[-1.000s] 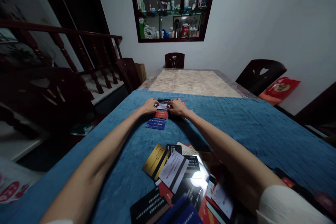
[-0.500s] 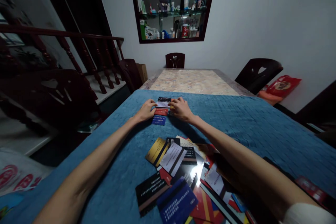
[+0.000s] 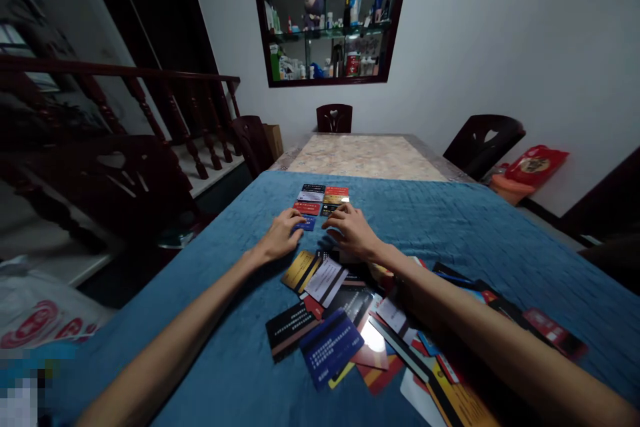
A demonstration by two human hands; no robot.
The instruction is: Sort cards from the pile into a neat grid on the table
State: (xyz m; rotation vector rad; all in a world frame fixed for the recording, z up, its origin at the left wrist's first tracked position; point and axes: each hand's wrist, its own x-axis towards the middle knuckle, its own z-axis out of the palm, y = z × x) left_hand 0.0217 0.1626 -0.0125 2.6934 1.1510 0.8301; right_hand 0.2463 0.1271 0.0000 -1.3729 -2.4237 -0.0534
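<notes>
Both hands are drawn back toward the body from the far rows of cards, which are now uncovered on the quilted blue cloth (image 3: 475, 227). The left hand (image 3: 281, 237) is laid palm down with its fingers spread and loose, the fingertips resting on a small dark-blue plastic card (image 3: 306, 224) at the near end of the left column. The right hand (image 3: 354, 232) is held just beside it, fingers slightly curled and relaxed, nothing gripped; whether a card is touched beneath it cannot be told. Beyond the fingertips a neat double column of flat plastic cards (image 3: 323, 199) is seen, black, white, red and gold, edges touching. Nearer the body, a loose overlapping heap of mixed cards (image 3: 345, 327) is spread under and beside the right forearm. A marbled beige tabletop (image 3: 365, 157) is left bare past the cloth, with dark wooden chairs (image 3: 334, 118) around it.
</notes>
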